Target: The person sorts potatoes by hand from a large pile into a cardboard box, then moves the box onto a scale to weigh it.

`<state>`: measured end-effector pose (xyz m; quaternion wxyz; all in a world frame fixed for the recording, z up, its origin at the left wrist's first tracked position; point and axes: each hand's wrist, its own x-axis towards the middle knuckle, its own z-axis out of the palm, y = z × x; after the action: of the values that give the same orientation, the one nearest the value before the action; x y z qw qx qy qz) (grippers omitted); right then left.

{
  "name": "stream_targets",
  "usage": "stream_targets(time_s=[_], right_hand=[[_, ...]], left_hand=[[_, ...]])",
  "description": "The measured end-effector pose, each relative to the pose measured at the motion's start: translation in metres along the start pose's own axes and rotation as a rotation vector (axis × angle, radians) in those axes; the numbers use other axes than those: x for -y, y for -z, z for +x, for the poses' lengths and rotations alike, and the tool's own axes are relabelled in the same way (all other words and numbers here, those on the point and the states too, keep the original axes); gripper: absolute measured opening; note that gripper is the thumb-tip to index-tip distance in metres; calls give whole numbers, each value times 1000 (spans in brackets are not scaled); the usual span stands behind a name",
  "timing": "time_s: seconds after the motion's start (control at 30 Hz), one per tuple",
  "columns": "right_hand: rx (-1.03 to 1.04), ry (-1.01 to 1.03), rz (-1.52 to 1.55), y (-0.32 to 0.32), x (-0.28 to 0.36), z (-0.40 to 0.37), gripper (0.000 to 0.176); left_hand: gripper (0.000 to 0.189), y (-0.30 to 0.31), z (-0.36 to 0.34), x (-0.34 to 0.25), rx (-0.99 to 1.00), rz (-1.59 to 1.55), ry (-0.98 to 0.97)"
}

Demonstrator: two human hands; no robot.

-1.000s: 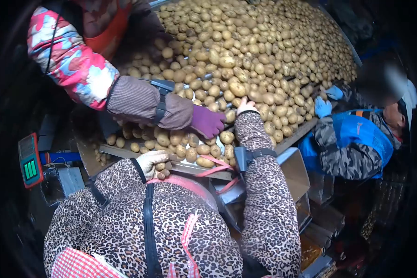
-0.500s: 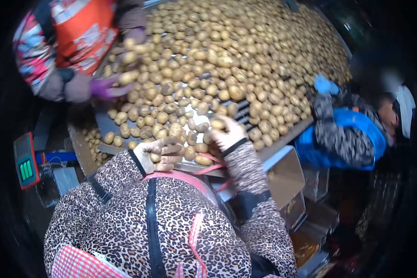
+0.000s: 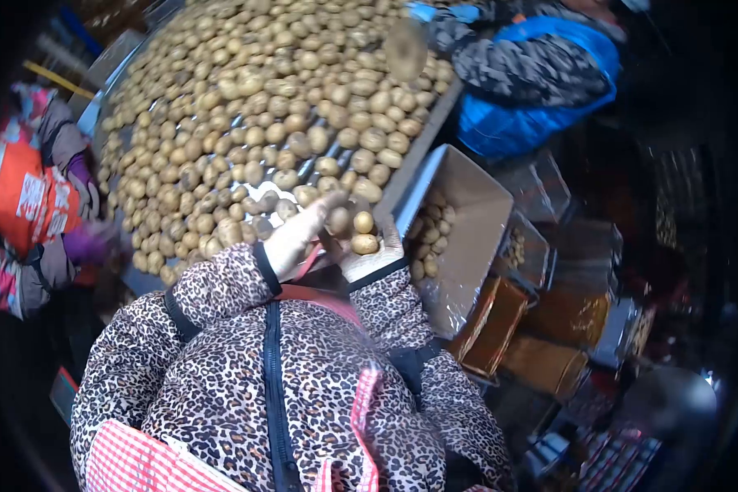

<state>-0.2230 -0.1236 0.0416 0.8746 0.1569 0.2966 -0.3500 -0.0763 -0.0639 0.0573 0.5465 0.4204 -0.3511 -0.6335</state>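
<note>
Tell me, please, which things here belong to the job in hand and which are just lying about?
Job in hand: left hand, right hand, held potatoes, potato heap, open cardboard box.
Lying about: brown boxes, clear tub.

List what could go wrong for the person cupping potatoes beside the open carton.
1. The potatoes sit loosely on the right hand, so one might roll off short of the carton.
2. The heaped table has its edge close by; the left hand could nudge more potatoes over it.
</note>
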Motion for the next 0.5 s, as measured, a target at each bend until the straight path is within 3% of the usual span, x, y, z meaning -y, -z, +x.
stream_targets(time_s=[0.07,0.1,0.13,0.2,0.33,0.4,0.43,0.5], right_hand=[[313,-27,57,20,16,-15,54],[227,-10,109,28,28,-19,51],[370,-22,174,40,40,-24,49],[327,59,271,57,64,-38,47],[190,489,254,76,158,-65,40],[286,585,274,102,238,-69,42],[391,591,264,108,279,-74,44],[303,735,191,88,338,-71,43]], left_hand=[[76,-24,5,-5,163,31,114],[78,-28,7,-4,158,-5,102],[79,-30,10,-3,152,-44,92],[82,-28,18,6,97,-196,105],[70,4,14,20,138,-271,153],[61,12,2,22,51,-192,287],[58,28,-6,41,45,-34,232],[51,44,-20,40,149,530,-54]])
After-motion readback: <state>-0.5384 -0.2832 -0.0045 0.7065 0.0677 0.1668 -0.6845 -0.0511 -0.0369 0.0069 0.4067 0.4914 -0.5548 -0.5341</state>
